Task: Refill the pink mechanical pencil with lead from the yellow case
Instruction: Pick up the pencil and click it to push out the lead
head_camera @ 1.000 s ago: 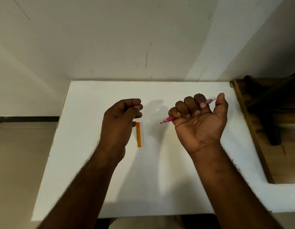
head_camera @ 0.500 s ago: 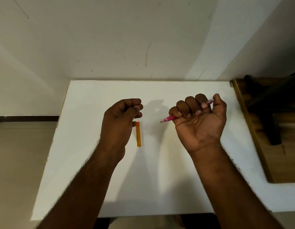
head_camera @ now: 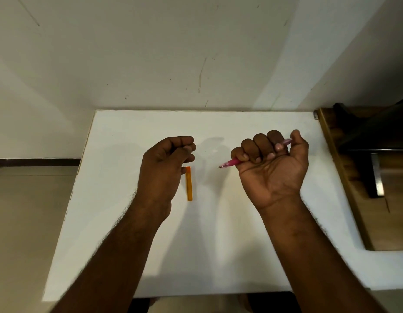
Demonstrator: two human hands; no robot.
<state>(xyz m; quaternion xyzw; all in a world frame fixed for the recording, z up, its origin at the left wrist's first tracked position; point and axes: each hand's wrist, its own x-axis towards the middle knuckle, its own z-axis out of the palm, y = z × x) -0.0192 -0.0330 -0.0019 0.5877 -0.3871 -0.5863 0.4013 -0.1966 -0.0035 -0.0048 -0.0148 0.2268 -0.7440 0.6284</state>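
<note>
My right hand (head_camera: 271, 168) is fisted palm-up around the pink mechanical pencil (head_camera: 232, 163). Its metal tip points left and its back end sticks out under my thumb, which rests on it. The yellow lead case (head_camera: 189, 184), a slim orange-yellow stick, lies flat on the white table (head_camera: 218, 245) just right of my left hand. My left hand (head_camera: 166, 168) hovers above the table with fingertips pinched against the thumb; whether anything thin is between them is too small to tell.
The white table ends at a white wall at the back. A brown wooden table (head_camera: 354, 199) with a dark object on it adjoins on the right. Tiled floor (head_camera: 26, 222) lies to the left.
My right thumb has folded down onto the pencil's back end. The left hand and the case have stayed in place.
</note>
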